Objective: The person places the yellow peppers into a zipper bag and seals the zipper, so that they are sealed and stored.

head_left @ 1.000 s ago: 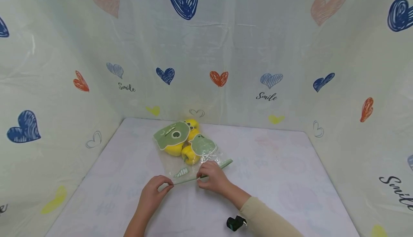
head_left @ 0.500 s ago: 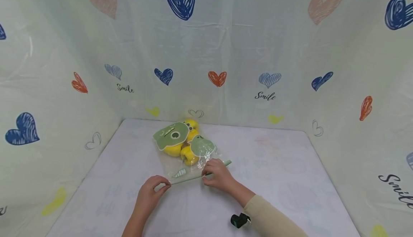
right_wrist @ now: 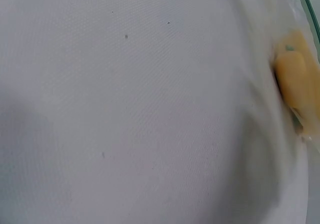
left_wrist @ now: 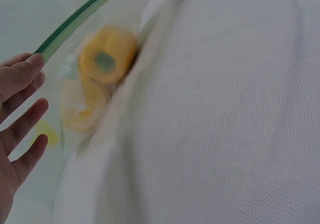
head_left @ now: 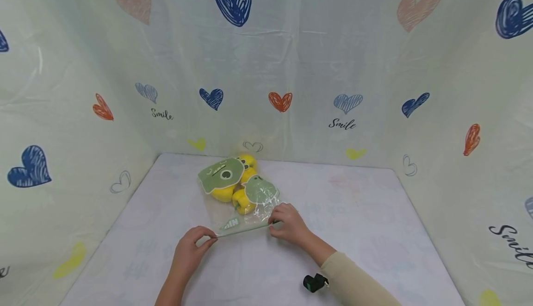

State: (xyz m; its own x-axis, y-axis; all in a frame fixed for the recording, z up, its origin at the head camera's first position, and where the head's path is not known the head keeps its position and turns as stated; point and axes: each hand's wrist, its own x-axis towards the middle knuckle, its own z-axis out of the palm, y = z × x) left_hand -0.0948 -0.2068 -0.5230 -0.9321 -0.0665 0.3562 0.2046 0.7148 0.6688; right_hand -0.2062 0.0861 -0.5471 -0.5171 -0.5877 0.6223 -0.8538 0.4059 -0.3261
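Note:
A clear zip bag (head_left: 262, 189) printed with green animal shapes lies on the table, yellow bell peppers (head_left: 243, 202) inside it. Its green zip strip (head_left: 241, 230) faces me. My left hand (head_left: 189, 249) pinches the strip's left end between thumb and index finger; in the left wrist view its other fingers (left_wrist: 30, 116) are spread apart. Farther right along the same strip, my right hand (head_left: 290, 225) pinches it near the right end. The right wrist view shows part of the bag with a pepper (right_wrist: 295, 77) at its right edge, but not the hand.
A small black object (head_left: 315, 283) is beside the right sleeve (head_left: 354, 280). The pale table (head_left: 354, 204) ends at a light curtain (head_left: 312, 56) with printed hearts, which rises behind it and on both sides.
My right hand has slid rightward along the zip strip toward its right end. The left hand keeps its pinch and has shifted slightly left. The black object has moved right along with the right arm.

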